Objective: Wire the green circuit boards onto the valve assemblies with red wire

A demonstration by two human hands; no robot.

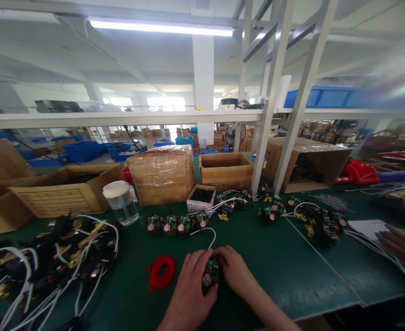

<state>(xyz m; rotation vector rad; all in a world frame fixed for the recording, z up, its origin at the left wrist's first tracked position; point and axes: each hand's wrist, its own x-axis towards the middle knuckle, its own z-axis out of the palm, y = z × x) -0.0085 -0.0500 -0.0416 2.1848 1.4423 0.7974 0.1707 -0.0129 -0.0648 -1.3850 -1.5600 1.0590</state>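
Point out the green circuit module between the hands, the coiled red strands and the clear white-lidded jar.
Circuit module [209, 274]: head view, front face.
Red strands [162, 271]: head view, coil's middle.
Clear jar [124, 208]: head view, side wall.

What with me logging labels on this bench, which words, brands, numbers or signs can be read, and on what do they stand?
No text can be read with certainty.
Clear jar: small dark marks on the white patch at its right edge, too small to read.
Open carton on the left: printed lines, no legible words.
Circuit assembly in the left hand: any marking is too small to read.
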